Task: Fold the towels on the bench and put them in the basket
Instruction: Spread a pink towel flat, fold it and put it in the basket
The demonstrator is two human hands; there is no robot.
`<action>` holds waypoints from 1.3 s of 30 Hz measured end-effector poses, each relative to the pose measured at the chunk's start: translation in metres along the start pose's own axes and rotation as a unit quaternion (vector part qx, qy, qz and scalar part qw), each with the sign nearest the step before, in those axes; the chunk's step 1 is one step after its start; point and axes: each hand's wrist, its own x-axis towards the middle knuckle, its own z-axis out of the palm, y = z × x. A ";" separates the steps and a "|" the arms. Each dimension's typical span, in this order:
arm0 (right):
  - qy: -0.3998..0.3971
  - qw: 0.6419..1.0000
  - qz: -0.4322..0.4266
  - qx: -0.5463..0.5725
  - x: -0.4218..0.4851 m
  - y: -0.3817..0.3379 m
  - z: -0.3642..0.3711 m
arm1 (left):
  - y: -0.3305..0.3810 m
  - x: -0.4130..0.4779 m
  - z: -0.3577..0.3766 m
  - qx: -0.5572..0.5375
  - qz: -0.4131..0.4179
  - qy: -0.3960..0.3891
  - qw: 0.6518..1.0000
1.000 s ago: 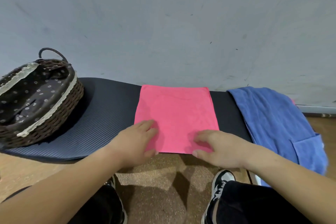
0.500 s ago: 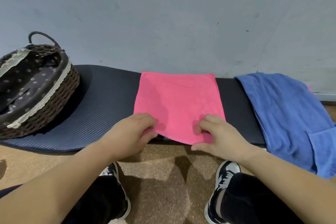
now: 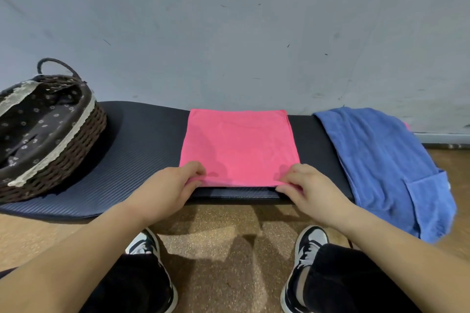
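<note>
A pink towel lies flat on the dark padded bench, folded into a rough square. My left hand pinches its near left corner, and my right hand pinches its near right corner. The near edge sits at the bench's front edge. A blue towel lies unfolded on the right end of the bench and hangs over the front. A brown wicker basket with dark flowered lining stands on the left end, with no towel seen in it.
A grey wall rises right behind the bench. Below the bench is a speckled brown floor, with my two black-and-white shoes and dark trouser legs close to the bench front.
Both hands have shifted outwards along the pink towel's near edge to its corners. The overhanging near edge has been drawn up onto the bench. The camera view has tilted down.
</note>
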 end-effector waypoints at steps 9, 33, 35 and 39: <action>-0.042 0.994 0.069 0.073 -0.003 -0.009 -0.027 | 0.003 -0.017 -0.016 -0.117 -0.048 0.046 0.991; 0.042 0.975 0.216 -0.016 0.120 0.022 -0.002 | -0.029 0.088 -0.007 0.033 -0.147 0.054 0.987; 0.054 0.974 0.215 -0.032 0.119 0.027 0.003 | -0.030 0.092 -0.005 0.055 -0.159 0.046 0.985; 0.060 0.975 0.213 -0.027 0.117 0.027 0.003 | -0.030 0.094 -0.004 0.067 -0.183 0.020 0.981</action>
